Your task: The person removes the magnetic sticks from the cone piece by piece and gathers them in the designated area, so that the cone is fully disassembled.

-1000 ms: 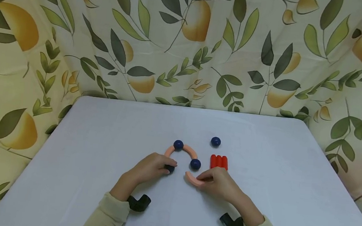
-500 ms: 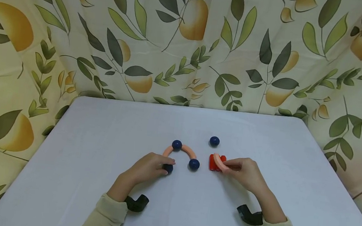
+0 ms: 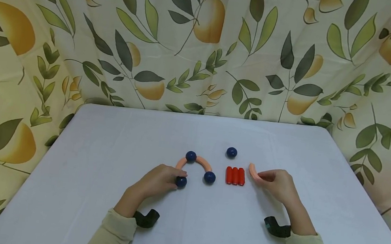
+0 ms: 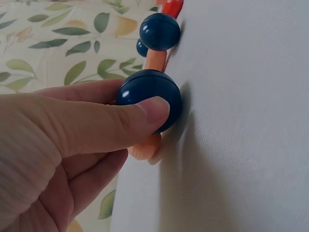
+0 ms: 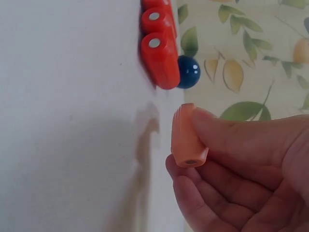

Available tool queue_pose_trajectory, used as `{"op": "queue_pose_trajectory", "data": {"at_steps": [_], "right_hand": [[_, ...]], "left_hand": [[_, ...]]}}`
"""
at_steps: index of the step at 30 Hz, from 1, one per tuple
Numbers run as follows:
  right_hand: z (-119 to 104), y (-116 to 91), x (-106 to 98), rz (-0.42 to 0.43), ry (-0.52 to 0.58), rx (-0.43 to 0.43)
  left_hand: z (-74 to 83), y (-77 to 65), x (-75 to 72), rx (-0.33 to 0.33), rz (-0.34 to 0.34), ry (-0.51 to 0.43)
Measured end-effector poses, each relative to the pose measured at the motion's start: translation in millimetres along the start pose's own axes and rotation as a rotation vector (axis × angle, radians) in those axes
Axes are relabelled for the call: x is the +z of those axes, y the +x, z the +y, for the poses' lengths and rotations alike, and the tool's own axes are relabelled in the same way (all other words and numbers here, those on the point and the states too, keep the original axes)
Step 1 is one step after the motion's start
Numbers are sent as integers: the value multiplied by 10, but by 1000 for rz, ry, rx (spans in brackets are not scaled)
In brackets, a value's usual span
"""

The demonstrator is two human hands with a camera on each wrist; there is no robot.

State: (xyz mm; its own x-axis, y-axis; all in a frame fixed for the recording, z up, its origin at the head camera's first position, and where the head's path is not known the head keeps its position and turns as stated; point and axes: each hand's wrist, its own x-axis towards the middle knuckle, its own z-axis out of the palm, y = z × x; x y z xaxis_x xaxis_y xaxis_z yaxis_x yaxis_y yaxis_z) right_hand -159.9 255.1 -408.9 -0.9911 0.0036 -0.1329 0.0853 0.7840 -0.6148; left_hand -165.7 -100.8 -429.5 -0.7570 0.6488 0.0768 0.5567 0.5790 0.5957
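My left hand [image 3: 158, 181] pinches a dark blue ball [image 4: 147, 87] between thumb and fingers. This ball ends an arc on the table: a peach curved rod [image 3: 181, 163], a second blue ball [image 3: 191, 156], another peach curved rod [image 3: 204, 162] and a third blue ball [image 3: 209, 177]. Fingertips of my right hand [image 3: 279, 186] pinch a separate peach curved rod [image 5: 186, 137], right of three red rods [image 3: 235, 176]. In the right wrist view its end shows a dark round spot, and its shadow falls apart from it on the table.
The three red rods lie side by side, with light round spots on their ends. A loose blue ball [image 3: 231, 153] sits behind them. The white table [image 3: 126, 130] meets a leaf-and-fruit patterned cloth [image 3: 200, 75] at its back edge. Black devices [image 3: 277, 227] sit at both wrists.
My right hand has carried the peach curved rod from near the arc's front, across the red rods, to their right side. My left hand stays at the same ball.
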Motion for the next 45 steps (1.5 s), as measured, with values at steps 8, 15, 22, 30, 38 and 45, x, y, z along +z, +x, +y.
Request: {"op": "queue_pose_trajectory", "data": {"at_steps": [8,15,22,30,38,45], "right_hand": [[53,24,26,-14,-42,69],[-16,9,86,-24,-70,79],[-89,-7,140,-28,-95,71],[-128,-4,165,-16,-84,38],[-167,-23,196,-9,-82,57],[-220,-53,143,3,-72,56]], "left_hand": [[-8,9,13,-13,-12,28],[-2,7,0,-16,-16,26],[-19,-1,6,-12,-2,17],[-24,0,16,-13,-2,20],[-12,-7,14,-14,4,25],[1,-7,21,-2,19,50]]}}
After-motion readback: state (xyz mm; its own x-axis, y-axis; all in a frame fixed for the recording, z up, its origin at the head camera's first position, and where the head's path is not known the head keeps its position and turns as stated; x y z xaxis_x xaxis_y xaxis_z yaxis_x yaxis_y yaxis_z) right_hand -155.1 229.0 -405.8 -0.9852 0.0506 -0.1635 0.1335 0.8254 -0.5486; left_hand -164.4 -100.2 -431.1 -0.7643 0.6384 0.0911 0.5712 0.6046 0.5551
